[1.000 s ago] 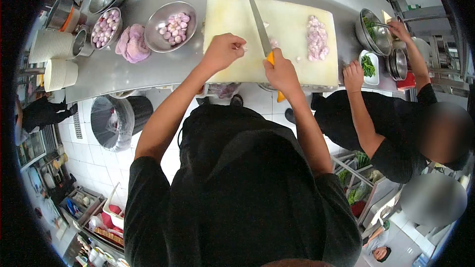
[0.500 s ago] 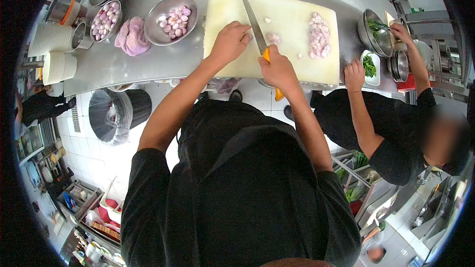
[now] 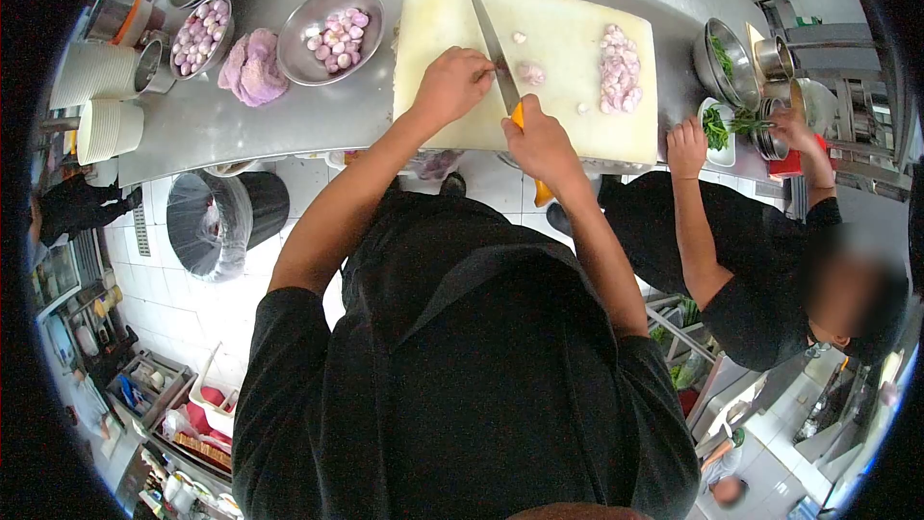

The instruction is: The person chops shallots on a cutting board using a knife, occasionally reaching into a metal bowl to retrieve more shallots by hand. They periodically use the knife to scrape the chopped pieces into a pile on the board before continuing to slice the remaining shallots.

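My right hand (image 3: pixel 541 142) is wrapped around the yellow handle of a long kitchen knife (image 3: pixel 493 39), whose blade points away from me over the white cutting board (image 3: pixel 438 14). To the left of the blade, my left hand (image 3: pixel 454 87) is closed, its fingertips pinching a small shallot (image 3: pixel 498 65) mostly hidden by fingers and blade. Just right of the blade sits a small heap of cut shallots (image 3: pixel 530 73), with a few loose pieces nearby. A larger pile of peeled shallots (image 3: pixel 619 69) lies along the board's right side.
Left of the board are a steel bowl of shallots (image 3: pixel 318 63), a pink cloth (image 3: pixel 254 67) and another shallot bowl (image 3: pixel 202 36). At right, a co-worker's hand (image 3: pixel 791 128) holds tongs with greens over a white dish (image 3: pixel 720 147). A lined bin (image 3: pixel 207 226) stands on the floor.
My left fingertips have moved slightly right, up to the blade, while the knife stays nearly in place. The co-worker's hand with the tongs has come down from the steel bowl to the white dish.
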Available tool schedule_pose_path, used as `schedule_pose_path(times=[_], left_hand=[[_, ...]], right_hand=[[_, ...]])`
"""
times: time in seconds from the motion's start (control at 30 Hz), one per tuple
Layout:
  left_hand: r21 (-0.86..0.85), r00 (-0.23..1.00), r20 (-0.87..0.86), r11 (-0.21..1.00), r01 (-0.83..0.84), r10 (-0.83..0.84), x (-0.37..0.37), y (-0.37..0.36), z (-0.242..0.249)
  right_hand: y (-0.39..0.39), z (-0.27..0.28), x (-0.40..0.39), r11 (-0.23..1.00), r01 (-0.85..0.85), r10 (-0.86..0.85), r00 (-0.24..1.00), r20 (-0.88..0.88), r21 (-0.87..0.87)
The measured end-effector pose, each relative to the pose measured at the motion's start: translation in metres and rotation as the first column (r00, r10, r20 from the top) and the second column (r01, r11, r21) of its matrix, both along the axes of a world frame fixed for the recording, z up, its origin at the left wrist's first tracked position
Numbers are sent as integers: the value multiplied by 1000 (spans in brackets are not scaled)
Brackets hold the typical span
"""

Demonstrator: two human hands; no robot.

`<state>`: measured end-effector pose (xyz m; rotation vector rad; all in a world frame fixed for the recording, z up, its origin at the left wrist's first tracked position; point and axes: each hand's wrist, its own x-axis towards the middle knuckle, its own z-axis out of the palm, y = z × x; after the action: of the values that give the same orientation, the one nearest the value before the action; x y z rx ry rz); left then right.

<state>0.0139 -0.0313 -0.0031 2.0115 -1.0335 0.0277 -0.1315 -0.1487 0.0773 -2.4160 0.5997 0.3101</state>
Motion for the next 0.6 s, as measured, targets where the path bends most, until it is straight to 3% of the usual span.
schedule_pose_path(times=[0.13,0.37,0.47,0.6], left_hand=[[-1,990,-114,996,-87,86,-2,4,-2],[4,989,-99,994,-113,113,-8,3,-4],[-8,990,-89,994,-112,110,-7,4,-5],[-24,988,-113,993,-113,109,-8,4,-3]], right_hand=[[3,0,-2,999,17,-17,1000,3,32],[6,10,2,1000,19,-18,999,-47,18],[1,19,0,993,47,-39,996,-78,105],[5,10,8,995,41,-39,999,-30,90]])
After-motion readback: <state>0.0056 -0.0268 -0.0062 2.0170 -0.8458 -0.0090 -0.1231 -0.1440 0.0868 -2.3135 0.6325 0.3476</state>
